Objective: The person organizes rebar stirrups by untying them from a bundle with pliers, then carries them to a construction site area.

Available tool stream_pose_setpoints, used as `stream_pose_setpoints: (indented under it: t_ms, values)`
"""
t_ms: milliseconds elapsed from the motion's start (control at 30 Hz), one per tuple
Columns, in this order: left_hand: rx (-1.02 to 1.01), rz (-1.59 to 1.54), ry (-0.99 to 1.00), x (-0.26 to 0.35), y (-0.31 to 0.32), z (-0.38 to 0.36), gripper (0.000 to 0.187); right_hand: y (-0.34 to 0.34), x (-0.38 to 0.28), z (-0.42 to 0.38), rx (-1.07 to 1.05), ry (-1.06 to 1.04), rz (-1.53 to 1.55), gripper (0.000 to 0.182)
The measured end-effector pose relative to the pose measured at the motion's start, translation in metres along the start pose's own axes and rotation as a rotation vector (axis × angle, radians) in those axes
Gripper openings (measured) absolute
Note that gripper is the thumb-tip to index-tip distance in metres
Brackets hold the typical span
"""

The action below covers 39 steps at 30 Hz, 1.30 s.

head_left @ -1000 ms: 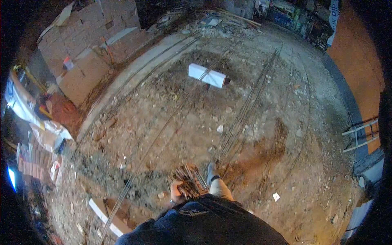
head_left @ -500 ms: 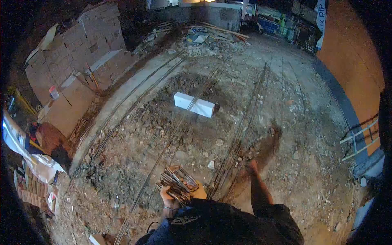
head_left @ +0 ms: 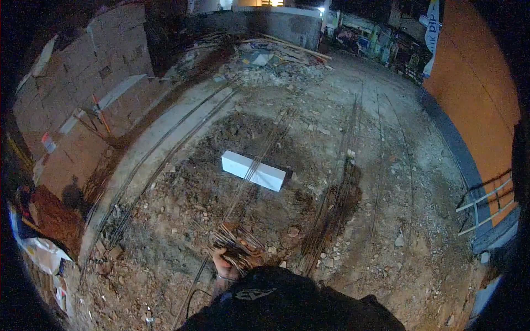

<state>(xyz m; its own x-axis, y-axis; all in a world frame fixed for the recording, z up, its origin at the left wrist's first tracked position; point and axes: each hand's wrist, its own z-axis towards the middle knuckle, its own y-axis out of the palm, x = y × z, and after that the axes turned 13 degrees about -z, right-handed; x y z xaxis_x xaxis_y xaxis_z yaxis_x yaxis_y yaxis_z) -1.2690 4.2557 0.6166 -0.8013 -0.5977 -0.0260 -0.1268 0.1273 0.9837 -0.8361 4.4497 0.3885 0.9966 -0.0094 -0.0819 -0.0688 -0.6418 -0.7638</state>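
Low in the head view, my left hand (head_left: 223, 266) is closed around a bundle of bent steel rebar stirrups (head_left: 241, 241), rusty brown and roughly rectangular. My right hand is out of sight, and the dark sleeve and shirt (head_left: 298, 300) fill the bottom of the view. Ahead of the bundle lies a long white block (head_left: 254, 170) on the soil, with thin rebar rods (head_left: 280, 126) running across its top. To the right, another group of long rods (head_left: 331, 215) stretches over the dirt.
At left stands a block wall (head_left: 83, 66); an orange wall (head_left: 472, 83) rises at right. A pale ladder-like frame (head_left: 486, 207) leans near that wall. Further back is a debris pile (head_left: 265, 58). More long bars (head_left: 165, 138) lie at left on uneven, stony ground.
My right arm, earlier stretched down beside the right-hand rods, has left the view. The white block appears lower and slightly further left. My left hand still holds the stirrups.
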Motion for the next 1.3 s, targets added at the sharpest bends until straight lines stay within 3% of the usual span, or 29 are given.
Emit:
stream_pose_setpoints:
  t_ms: [67, 133, 200, 367, 433, 500, 600, 667, 700, 733, 767, 833, 933, 1000, 1067, 1100, 1167, 1200, 1233, 1267, 1300]
  values:
    - [-0.115, 0.022, -0.251, 0.022, 0.012, 0.052, 0.05, -0.004, 0.004, -0.003, 0.014, 0.108, 0.035, 0.044]
    - [0.028, 0.07, -0.096, 0.014, 0.062, 0.095, 0.055, -0.008, 0.01, 0.001, 0.048, 0.194, 0.081, 0.045]
    - [0.097, 0.096, -0.088, 0.012, 0.078, 0.136, 0.056, -0.015, 0.007, -0.002, 0.06, 0.257, 0.113, 0.045]
    - [0.314, 0.151, -0.231, 0.016, 0.059, 0.215, 0.05, -0.06, -0.011, 0.055, 0.115, 0.249, 0.071, 0.047]
    - [0.163, 0.048, -0.082, -0.007, 0.049, 0.249, 0.047, -0.099, -0.038, 0.112, 0.146, 0.196, 0.058, 0.047]
    - [0.19, 0.086, -0.075, -0.017, 0.038, 0.273, 0.047, -0.142, -0.07, 0.182, 0.183, 0.116, 0.043, 0.048]
    - [0.249, -0.055, 0.026, -0.037, -0.026, 0.301, 0.044, -0.197, -0.146, 0.315, 0.23, -0.077, 0.024, 0.049]
    - [0.606, 0.213, 0.253, -0.064, -0.035, 0.327, 0.039, -0.227, -0.218, 0.406, 0.199, -0.22, -0.02, 0.047]
    - [0.744, 0.323, 0.425, -0.093, 0.014, 0.363, 0.036, -0.246, -0.273, 0.448, 0.161, -0.304, -0.061, 0.046]
    - [0.749, 0.322, 0.457, -0.103, -0.003, 0.404, 0.036, -0.26, -0.324, 0.489, 0.126, -0.392, -0.102, 0.045]
    - [0.609, 0.099, 0.34, -0.114, -0.023, 0.41, 0.046, -0.264, -0.362, 0.52, 0.075, -0.476, -0.149, 0.044]
    - [0.754, -0.09, 0.346, -0.137, -0.007, 0.441, 0.057, -0.268, -0.452, 0.574, -0.019, -0.627, -0.213, 0.044]
    - [0.743, -0.099, 0.397, -0.164, -0.006, 0.51, 0.054, -0.249, -0.563, 0.628, -0.123, -0.792, -0.302, 0.046]
    - [0.864, -0.211, 0.495, -0.18, -0.026, 0.535, 0.054, -0.223, -0.612, 0.65, -0.181, -0.87, -0.373, 0.048]
    - [0.743, -0.331, 0.34, -0.194, -0.06, 0.542, 0.045, -0.193, -0.643, 0.673, -0.218, -0.92, -0.462, 0.052]
    - [0.697, -0.325, 0.336, -0.198, -0.066, 0.565, 0.05, -0.176, -0.651, 0.685, -0.225, -0.929, -0.5, 0.054]
    - [0.772, -0.409, 0.342, -0.207, -0.085, 0.589, 0.052, -0.131, -0.657, 0.715, -0.189, -0.933, -0.531, 0.058]
    - [0.821, -0.479, 0.335, -0.209, -0.084, 0.608, 0.054, -0.076, -0.626, 0.758, -0.03, -0.934, -0.407, 0.058]
    - [0.701, -0.423, 0.352, -0.209, -0.083, 0.634, 0.058, -0.029, -0.602, 0.794, 0.135, -0.937, -0.277, 0.058]
    - [0.725, -0.433, 0.35, -0.207, -0.1, 0.639, 0.058, 0.02, -0.576, 0.833, 0.293, -0.94, -0.153, 0.058]
    - [0.869, -0.38, 0.371, -0.21, -0.114, 0.637, 0.059, 0.025, -0.557, 0.845, 0.235, -0.938, -0.27, 0.059]
